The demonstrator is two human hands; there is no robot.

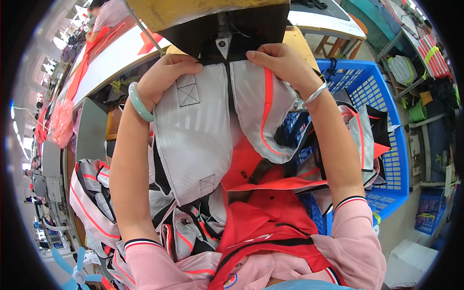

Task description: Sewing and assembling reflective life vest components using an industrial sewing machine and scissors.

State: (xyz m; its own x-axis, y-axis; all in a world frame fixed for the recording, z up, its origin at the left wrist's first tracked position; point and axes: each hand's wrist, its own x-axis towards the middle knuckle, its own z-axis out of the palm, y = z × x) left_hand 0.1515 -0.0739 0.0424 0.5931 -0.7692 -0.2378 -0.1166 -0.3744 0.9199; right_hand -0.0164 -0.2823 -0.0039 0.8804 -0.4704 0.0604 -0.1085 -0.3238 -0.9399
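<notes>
My left hand (166, 77) pinches the upper left edge of a grey fabric piece (198, 130) with sewn crossed squares. Thumb and fingers of my right hand (280, 65) close on the upper right edge of the same work, beside a grey flap (251, 104) with orange-red piping. A dark strip runs down between these two grey parts. Just beyond my fingertips, a pointed metal part (222, 46) of a machine (217, 19) stands over the dark top edge of the fabric. What lies under that edge is hidden.
A blue plastic basket (398, 159) at my right holds more grey and orange-red pieces. Similar sewn pieces (92, 198) pile up at my left. A red apron (270, 217) covers my lap. A white table (113, 53) extends at the far left, where another person (111, 17) sits.
</notes>
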